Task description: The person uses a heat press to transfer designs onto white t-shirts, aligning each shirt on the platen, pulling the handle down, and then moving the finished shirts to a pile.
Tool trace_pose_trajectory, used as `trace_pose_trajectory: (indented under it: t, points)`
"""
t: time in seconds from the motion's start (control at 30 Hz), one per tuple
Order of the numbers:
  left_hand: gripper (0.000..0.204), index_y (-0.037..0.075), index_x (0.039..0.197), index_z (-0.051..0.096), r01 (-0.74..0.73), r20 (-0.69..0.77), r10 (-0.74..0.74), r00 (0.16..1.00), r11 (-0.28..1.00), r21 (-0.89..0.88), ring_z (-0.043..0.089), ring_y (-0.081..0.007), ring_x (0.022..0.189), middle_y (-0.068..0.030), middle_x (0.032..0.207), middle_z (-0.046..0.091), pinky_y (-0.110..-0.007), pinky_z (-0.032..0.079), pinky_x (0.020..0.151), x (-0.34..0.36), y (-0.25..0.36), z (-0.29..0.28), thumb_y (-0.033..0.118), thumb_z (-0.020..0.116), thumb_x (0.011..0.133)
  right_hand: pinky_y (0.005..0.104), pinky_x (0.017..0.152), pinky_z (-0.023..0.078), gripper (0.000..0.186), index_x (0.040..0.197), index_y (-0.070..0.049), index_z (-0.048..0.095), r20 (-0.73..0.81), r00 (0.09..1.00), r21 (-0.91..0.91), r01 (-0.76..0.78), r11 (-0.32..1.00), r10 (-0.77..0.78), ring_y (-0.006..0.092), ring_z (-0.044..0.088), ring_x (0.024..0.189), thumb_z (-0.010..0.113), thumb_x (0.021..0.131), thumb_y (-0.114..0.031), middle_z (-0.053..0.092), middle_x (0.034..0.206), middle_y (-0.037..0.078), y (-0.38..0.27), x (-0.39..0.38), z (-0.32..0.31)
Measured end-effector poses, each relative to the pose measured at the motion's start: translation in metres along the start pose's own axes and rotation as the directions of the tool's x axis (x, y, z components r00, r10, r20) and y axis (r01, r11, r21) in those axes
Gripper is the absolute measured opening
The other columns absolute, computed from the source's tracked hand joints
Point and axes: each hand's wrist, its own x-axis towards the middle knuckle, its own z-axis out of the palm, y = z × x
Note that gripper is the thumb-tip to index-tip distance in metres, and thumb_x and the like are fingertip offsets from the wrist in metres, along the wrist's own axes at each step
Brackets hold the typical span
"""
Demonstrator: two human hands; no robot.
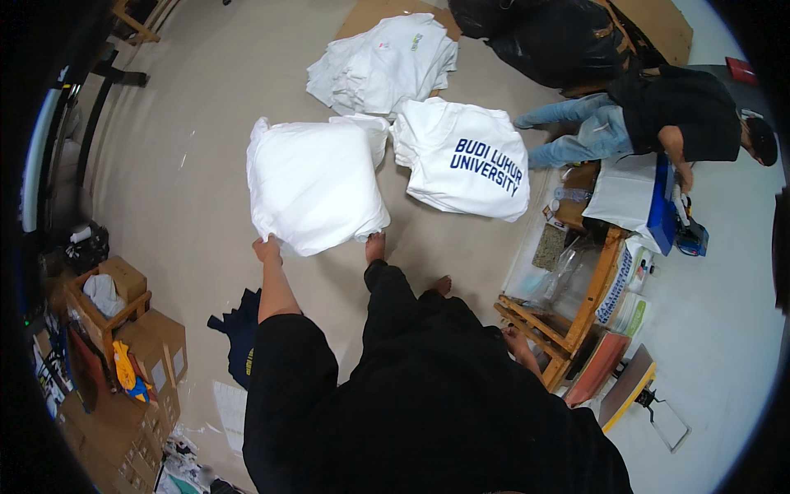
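Note:
My left hand [266, 249] is closed on the lower left corner of a big white stack of shirts [317, 185], which looks thick and puffy. The stack's lower right corner reaches my bare foot [375, 246]. My right hand [516, 340] hangs low at my side, by a wooden frame [531, 321]; its fingers are small and partly hidden, and I cannot tell whether it touches the wood. Right of the stack lies another pile of white shirts [428, 169], with dark blue print on top. Beyond is a looser heap of white shirts [387, 66].
A dark navy garment [239, 333] lies on the floor near my left arm. Cardboard boxes [156, 346] crowd the left side. Black plastic bags [559, 45] sit at the far right. A person in a black shirt [679, 111] works at a blue-edged board [661, 206].

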Motion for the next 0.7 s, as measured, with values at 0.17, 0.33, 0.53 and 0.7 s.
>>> trace_pose_trajectory:
  t: [0.17,0.33,0.53,0.7]
  points:
    - [0.043,0.002,0.120,0.063,-0.027,0.155,0.042,0.987,0.995,-0.099,0.070,-0.0348,0.106,-0.0200,0.117,0.071,-0.044,0.057,0.093,0.034,-0.019,-0.011,0.024,0.080,0.088,0.0304,0.061,0.051,0.017,0.113,-0.005,0.068,0.027,0.999,0.009,0.036,0.999,-0.036,0.0123,0.064,0.071,0.064,0.106,-0.019,0.069,0.088,0.003,0.002,0.002,0.000]
    - [0.034,-0.004,0.118,0.062,-0.030,-0.057,0.021,0.998,0.986,-0.164,0.069,-0.0374,0.109,-0.0250,0.120,0.069,-0.046,0.055,0.096,0.008,0.016,-0.017,0.022,0.062,0.097,0.0289,0.070,0.052,0.021,0.119,-0.005,0.067,-0.012,0.993,0.058,0.116,0.992,-0.115,0.0126,0.068,0.078,0.063,0.108,-0.022,0.072,0.097,0.003,-0.044,-0.007,0.014]
    - [0.051,-0.009,0.143,0.050,0.269,0.385,0.129,0.914,0.517,-0.813,0.066,-0.0371,0.121,-0.0251,0.135,0.064,-0.047,0.053,0.105,-0.040,0.067,-0.028,0.025,0.057,0.106,0.0279,0.074,0.053,0.025,0.123,-0.002,0.067,0.022,0.985,0.070,0.169,0.983,-0.171,0.0145,0.071,0.084,0.065,0.106,-0.021,0.075,0.102,0.006,-0.074,-0.010,0.030]
    - [0.055,-0.001,0.145,0.054,0.386,0.744,0.309,0.592,0.702,-0.598,0.067,-0.0285,0.119,-0.0145,0.135,0.067,-0.043,0.055,0.103,-0.197,0.148,-0.037,0.026,0.069,0.101,0.0340,0.082,0.057,0.026,0.123,0.001,0.066,0.051,0.926,-0.262,0.375,0.889,-0.375,0.0195,0.071,0.089,0.066,0.104,-0.018,0.075,0.101,0.009,-0.057,0.012,0.031]
